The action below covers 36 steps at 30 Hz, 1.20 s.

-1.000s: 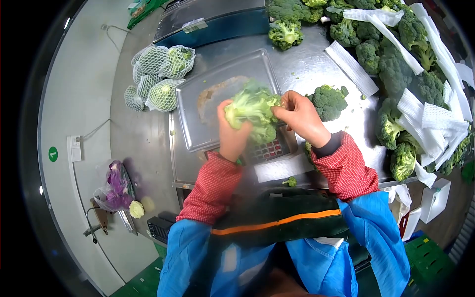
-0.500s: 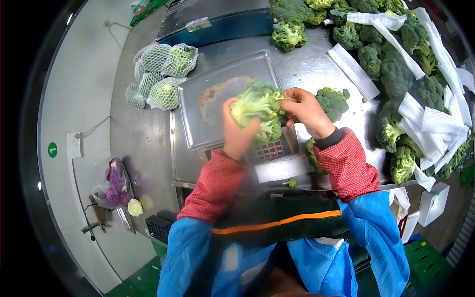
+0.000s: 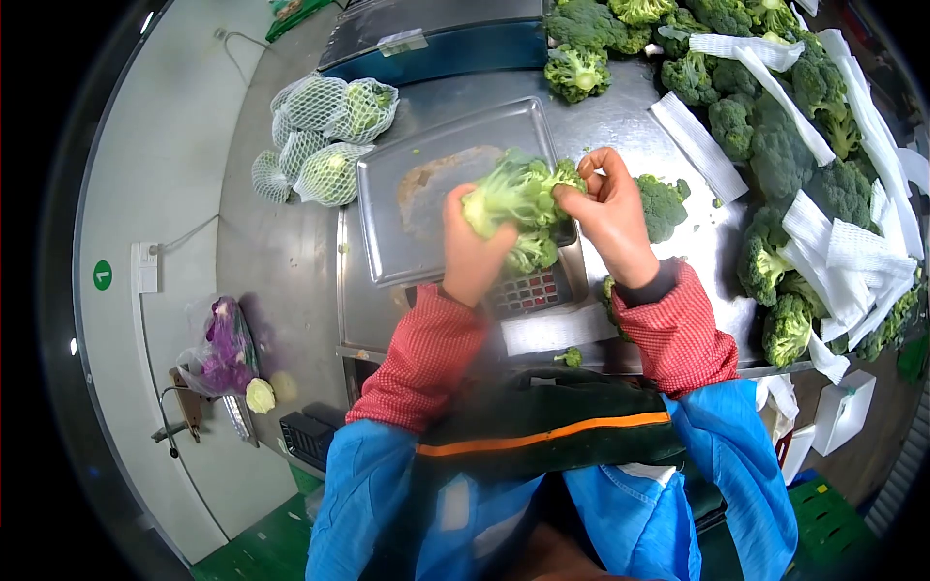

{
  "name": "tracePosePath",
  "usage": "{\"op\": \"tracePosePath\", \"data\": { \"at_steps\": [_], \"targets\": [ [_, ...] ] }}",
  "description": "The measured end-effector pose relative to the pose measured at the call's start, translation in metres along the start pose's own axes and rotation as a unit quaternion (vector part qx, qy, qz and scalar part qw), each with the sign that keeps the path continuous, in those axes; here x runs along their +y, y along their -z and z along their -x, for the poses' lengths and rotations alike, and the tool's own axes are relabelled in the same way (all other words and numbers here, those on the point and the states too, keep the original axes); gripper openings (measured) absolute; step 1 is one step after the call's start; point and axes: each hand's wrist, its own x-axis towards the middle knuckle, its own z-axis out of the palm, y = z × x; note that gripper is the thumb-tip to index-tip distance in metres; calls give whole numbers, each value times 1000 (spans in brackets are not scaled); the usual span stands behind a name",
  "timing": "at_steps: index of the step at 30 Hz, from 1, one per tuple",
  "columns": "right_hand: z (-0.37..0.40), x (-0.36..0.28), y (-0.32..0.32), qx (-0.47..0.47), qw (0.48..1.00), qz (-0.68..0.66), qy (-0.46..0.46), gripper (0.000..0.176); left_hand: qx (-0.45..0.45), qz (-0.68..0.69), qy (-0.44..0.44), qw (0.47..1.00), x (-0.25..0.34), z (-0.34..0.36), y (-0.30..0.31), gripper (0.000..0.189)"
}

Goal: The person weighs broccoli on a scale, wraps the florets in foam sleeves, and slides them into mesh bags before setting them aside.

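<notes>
A head of broccoli (image 3: pixel 523 203), its pale stem side towards the camera and slightly blurred, is held above the steel scale plate (image 3: pixel 387 261). My left hand (image 3: pixel 473 247) is closed around its left side. At the right edge of the head, my right hand (image 3: pixel 612 215) pinches a floret between thumb and curled fingers. Below the broccoli, the scale's keypad (image 3: pixel 528 292) shows in part. A separate broccoli head (image 3: pixel 662 206) lies on the metal table just right of my right hand.
Several net-wrapped heads (image 3: pixel 334 169) sit at the upper left. Broccoli heads (image 3: pixel 775 145) and white foam nets (image 3: pixel 823 247) are piled along the right. A folded white strip (image 3: pixel 552 331) and a small floret (image 3: pixel 572 357) lie near the front edge. A purple vegetable in plastic (image 3: pixel 225 353) is at left.
My right hand has turned, its fingers lifting a little while the thumb stays at the broccoli's edge. My left hand still holds the head, which has shifted slightly right.
</notes>
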Motion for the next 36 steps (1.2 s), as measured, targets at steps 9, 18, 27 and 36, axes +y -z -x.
{"op": "tracePosePath", "data": {
  "at_steps": [9,18,27,36],
  "targets": [
    [22,-72,20,44,979,13,200,29,-71,-128,-48,988,7,-8,20,89],
    [61,7,140,244,961,114,62,23,52,45,104,992,29,-4,112,59],
    [117,19,217,274,933,227,43,22,64,4,115,991,5,33,144,35],
    [139,24,211,260,940,222,-5,25,-98,-71,78,990,-16,97,87,15]
  ]
}}
